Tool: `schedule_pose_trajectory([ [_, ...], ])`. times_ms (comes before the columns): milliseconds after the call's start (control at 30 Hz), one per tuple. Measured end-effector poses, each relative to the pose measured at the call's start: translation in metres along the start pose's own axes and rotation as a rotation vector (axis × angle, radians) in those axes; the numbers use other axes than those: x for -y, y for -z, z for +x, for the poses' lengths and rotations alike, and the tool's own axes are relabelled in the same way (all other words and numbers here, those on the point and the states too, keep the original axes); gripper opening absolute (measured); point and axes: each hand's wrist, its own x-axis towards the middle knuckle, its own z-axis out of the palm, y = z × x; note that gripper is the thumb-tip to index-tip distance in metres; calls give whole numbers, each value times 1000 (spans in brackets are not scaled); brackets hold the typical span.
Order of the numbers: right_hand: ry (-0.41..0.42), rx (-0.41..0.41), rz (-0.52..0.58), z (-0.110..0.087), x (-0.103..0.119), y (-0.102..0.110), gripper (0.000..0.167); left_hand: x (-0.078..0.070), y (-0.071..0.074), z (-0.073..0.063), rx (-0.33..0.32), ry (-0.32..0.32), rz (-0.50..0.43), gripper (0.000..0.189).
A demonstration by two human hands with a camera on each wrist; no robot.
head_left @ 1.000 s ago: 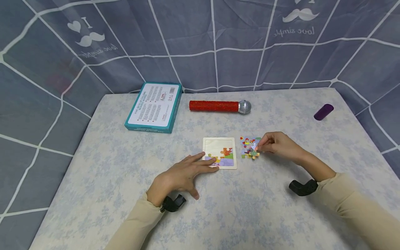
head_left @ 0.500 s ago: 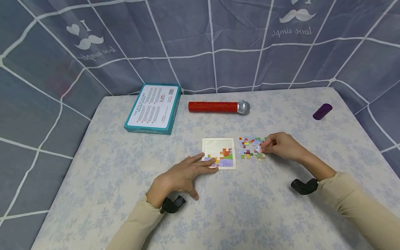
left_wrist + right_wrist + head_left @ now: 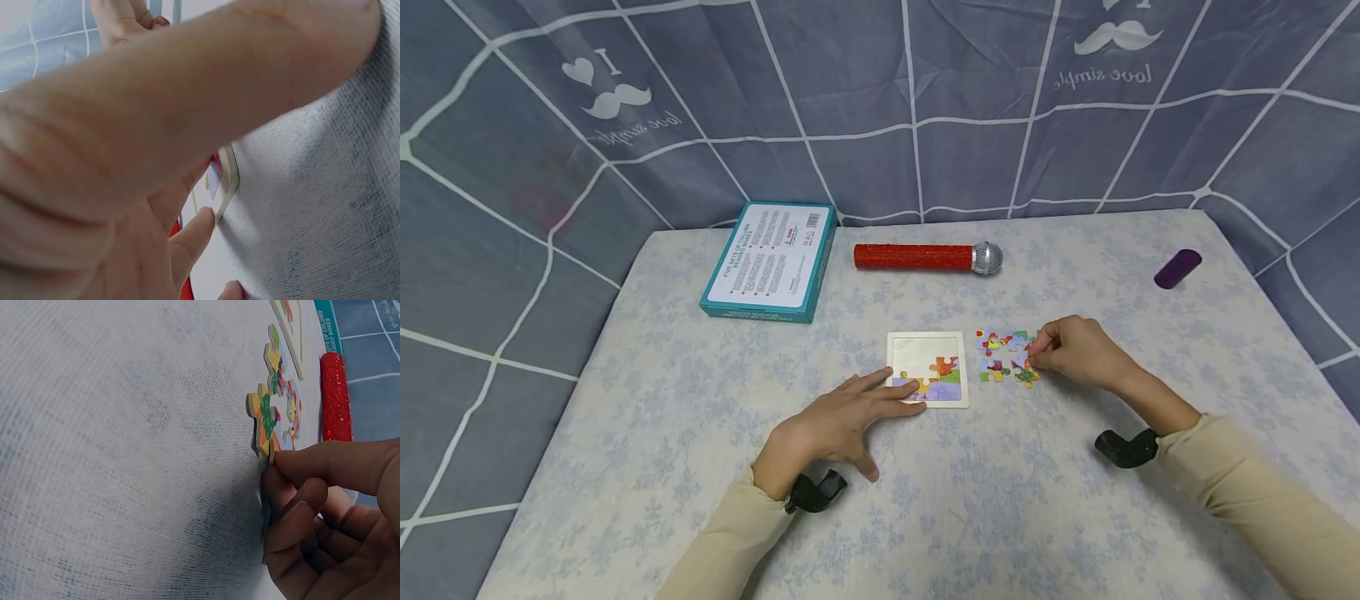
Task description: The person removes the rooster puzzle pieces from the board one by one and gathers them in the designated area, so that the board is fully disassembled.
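My left hand (image 3: 835,421) lies with its fingers spread, the fingertips resting on the near left part of the puzzle tray (image 3: 917,347). Inside the tray, the fitted pieces (image 3: 949,389) occupy the near side and part of the right side, and its far left portion shows bare wood. Just right of the tray, loose puzzle pieces (image 3: 992,342) lie together on the patterned tablecloth (image 3: 970,508). My right hand (image 3: 1078,354) is at their right edge, thumb and forefinger pinching; it appears to grip the edge of the green-spotted piece (image 3: 266,419), though my fingertips partly hide the contact. Beyond the tray lies a red microphone (image 3: 913,257), its silver head to the right. A teal box (image 3: 767,260) lies at far left, and a purple cylinder (image 3: 1177,269) at far right. Behind the table hangs a blue-grey curtain (image 3: 857,171) with white lines.
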Motion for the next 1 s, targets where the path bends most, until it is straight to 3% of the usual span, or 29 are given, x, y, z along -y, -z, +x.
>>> schedule_pose_trajectory([
  [767, -6, -2, -13, -1, 1, -3, 6, 1, -1, 0, -2, -7, 14, 96],
  [1000, 15, -36, -28, -1, 8, 0, 4, 1, 0, 0, -1, -6, 15, 95],
])
